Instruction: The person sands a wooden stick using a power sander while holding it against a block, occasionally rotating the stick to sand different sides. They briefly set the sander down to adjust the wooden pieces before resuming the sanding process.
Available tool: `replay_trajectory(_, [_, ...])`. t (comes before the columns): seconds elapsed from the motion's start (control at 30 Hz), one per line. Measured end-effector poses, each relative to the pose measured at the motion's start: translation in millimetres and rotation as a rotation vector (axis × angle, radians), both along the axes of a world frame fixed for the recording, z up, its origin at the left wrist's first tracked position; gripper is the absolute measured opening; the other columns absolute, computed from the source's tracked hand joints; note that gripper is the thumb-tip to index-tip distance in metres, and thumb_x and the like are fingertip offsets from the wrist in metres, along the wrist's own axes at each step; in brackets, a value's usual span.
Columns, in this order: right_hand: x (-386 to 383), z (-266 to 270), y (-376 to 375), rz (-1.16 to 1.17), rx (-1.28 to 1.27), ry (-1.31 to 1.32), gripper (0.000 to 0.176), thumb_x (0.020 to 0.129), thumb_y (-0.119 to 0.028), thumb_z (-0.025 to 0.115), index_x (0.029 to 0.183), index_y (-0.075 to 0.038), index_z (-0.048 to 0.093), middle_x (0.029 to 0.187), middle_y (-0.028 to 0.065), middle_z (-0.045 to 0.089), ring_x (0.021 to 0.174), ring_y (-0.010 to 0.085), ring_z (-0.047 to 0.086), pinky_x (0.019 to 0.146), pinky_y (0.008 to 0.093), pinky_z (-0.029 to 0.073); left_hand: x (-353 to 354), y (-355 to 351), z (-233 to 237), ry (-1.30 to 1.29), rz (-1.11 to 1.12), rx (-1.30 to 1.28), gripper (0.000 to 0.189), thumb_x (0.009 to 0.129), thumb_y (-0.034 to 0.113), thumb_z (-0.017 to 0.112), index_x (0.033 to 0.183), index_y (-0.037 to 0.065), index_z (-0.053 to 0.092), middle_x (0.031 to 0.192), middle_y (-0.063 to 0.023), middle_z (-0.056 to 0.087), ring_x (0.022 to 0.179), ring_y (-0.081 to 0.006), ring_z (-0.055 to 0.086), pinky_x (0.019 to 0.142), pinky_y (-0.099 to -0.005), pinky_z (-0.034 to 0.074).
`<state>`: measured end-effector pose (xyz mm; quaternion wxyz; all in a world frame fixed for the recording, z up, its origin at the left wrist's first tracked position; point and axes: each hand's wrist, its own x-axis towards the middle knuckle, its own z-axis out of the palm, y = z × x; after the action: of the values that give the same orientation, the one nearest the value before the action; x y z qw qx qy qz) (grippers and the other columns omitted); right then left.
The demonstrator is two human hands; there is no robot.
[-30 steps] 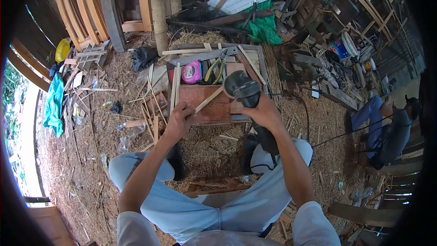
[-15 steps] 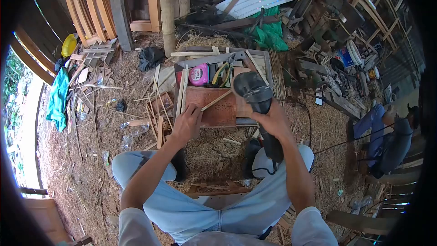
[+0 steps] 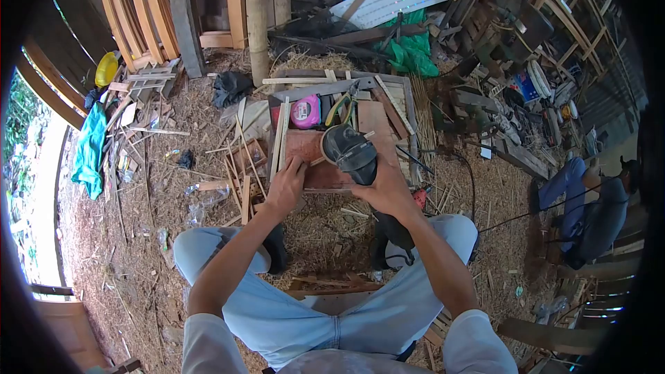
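Observation:
My left hand (image 3: pixel 285 185) pinches the end of a thin wooden strip (image 3: pixel 317 161) over a reddish-brown board (image 3: pixel 323 181). My right hand (image 3: pixel 388 190) is wrapped round a black angle grinder (image 3: pixel 355 155) with a round sanding disc at its head. The disc overlaps the middle of the strip, whose far end pokes out behind the tool. Just beyond the board lie a pink tape measure (image 3: pixel 305 111) and pliers with yellow-green handles (image 3: pixel 338 108). Pale strips (image 3: pixel 280 137) lie along the board's left side.
A low wooden bench (image 3: pixel 409 107) carries the board and tools. Offcuts (image 3: pixel 246 197) and shavings cover the ground around it. A black cable (image 3: pixel 472 190) runs at the right. Another person (image 3: pixel 599 211) sits at the far right. Bamboo posts (image 3: pixel 258 21) stand behind.
The grinder in my right hand has swung left and down, from the strip's far end onto its middle. My left hand stays almost in place on the strip.

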<state>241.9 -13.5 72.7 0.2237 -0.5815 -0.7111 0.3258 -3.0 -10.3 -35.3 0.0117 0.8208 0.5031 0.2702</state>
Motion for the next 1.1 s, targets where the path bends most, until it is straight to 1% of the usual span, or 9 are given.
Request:
replay_trajectory(0.2, [10, -4, 3, -0.019, 0.104, 0.005, 0.062, 0.069, -0.027, 0.078, 0.115, 0.005, 0.051, 0.101, 0.0285, 0.066, 0.097, 0.0451, 0.064, 0.084, 0.0471, 0.049, -1, 2, -3, 0.027, -0.041, 0.017, 0.036, 0.072, -0.001, 0.058, 0.108, -0.006, 0.059, 0.105, -0.0158, 0.051, 0.101, -0.0322, 0.055, 0.08, -0.0381, 0.053])
replay_trajectory(0.4, [21, 10, 12, -0.12, -0.077, -0.076, 0.067, 0.068, -0.03, 0.079, 0.12, 0.003, 0.052, 0.104, 0.0258, 0.066, 0.098, 0.0428, 0.064, 0.085, 0.0461, 0.049, -2, 3, 1, 0.002, -0.088, 0.04, 0.037, 0.071, -0.003, 0.059, 0.107, -0.008, 0.057, 0.101, -0.016, 0.051, 0.098, -0.0332, 0.054, 0.081, -0.0386, 0.051])
replay_trajectory(0.47, [25, 12, 16, -0.177, -0.155, -0.053, 0.066, 0.066, -0.026, 0.077, 0.123, -0.003, 0.055, 0.103, 0.0198, 0.068, 0.095, 0.037, 0.066, 0.082, 0.0429, 0.05, -3, 3, 2, -0.035, -0.136, 0.013, 0.035, 0.07, -0.003, 0.058, 0.104, -0.008, 0.057, 0.099, -0.016, 0.05, 0.096, -0.0337, 0.054, 0.08, -0.0393, 0.051])
replay_trajectory(0.5, [27, 13, 18, -0.177, -0.155, -0.053, 0.066, 0.066, -0.026, 0.077, 0.123, -0.003, 0.055, 0.103, 0.0198, 0.068, 0.095, 0.037, 0.066, 0.082, 0.0429, 0.05, -3, 3, 3, -0.035, -0.136, 0.013, 0.035, 0.07, -0.003, 0.058, 0.104, -0.008, 0.057, 0.099, -0.016, 0.05, 0.096, -0.0337, 0.054, 0.08, -0.0393, 0.051])
replay_trajectory(0.67, [46, -5, 32, -0.243, 0.023, -0.083, 0.059, 0.065, -0.025, 0.077, 0.115, -0.001, 0.059, 0.099, 0.0174, 0.068, 0.09, 0.033, 0.067, 0.079, 0.041, 0.051, -4, 4, 0, -0.046, -0.131, 0.02, 0.031, 0.07, -0.004, 0.058, 0.101, -0.007, 0.059, 0.097, -0.0157, 0.05, 0.093, -0.0329, 0.054, 0.076, -0.0407, 0.051])
replay_trajectory(0.87, [65, 1, 46, -0.32, -0.043, -0.059, 0.053, 0.062, -0.024, 0.078, 0.107, 0.0, 0.063, 0.093, 0.0176, 0.069, 0.089, 0.032, 0.067, 0.079, 0.04, 0.051, -3, 3, 2, -0.071, -0.116, 0.016, 0.03, 0.07, -0.002, 0.059, 0.1, -0.007, 0.058, 0.097, -0.0157, 0.05, 0.093, -0.034, 0.054, 0.075, -0.0416, 0.051])
replay_trajectory(0.9, [69, -1, 47, -0.326, -0.041, -0.054, 0.053, 0.062, -0.024, 0.078, 0.107, 0.0, 0.063, 0.093, 0.0176, 0.069, 0.089, 0.032, 0.067, 0.079, 0.04, 0.051, -3, 3, 3, -0.067, -0.123, 0.019, 0.03, 0.07, -0.002, 0.059, 0.1, -0.007, 0.058, 0.097, -0.0157, 0.05, 0.093, -0.034, 0.054, 0.075, -0.0416, 0.051])
replay_trajectory(0.97, [74, 0, 50, -0.346, -0.021, -0.089, 0.058, 0.064, -0.028, 0.078, 0.112, -0.001, 0.061, 0.098, 0.0215, 0.069, 0.095, 0.0388, 0.067, 0.081, 0.0445, 0.052, -4, 3, 8, -0.066, -0.112, 0.048, 0.028, 0.072, 0.0, 0.061, 0.099, -0.004, 0.06, 0.094, -0.0143, 0.052, 0.091, -0.0336, 0.057, 0.074, -0.0413, 0.052])
replay_trajectory(1.1, [81, 6, 48, -0.381, -0.044, -0.001, 0.058, 0.063, -0.029, 0.079, 0.112, -0.003, 0.062, 0.098, 0.0209, 0.069, 0.094, 0.0383, 0.067, 0.08, 0.0444, 0.052, -2, 2, 32, -0.091, -0.076, -0.017, 0.025, 0.075, 0.005, 0.066, 0.1, 0.0, 0.063, 0.091, -0.0128, 0.056, 0.087, -0.0333, 0.06, 0.071, -0.0416, 0.053])
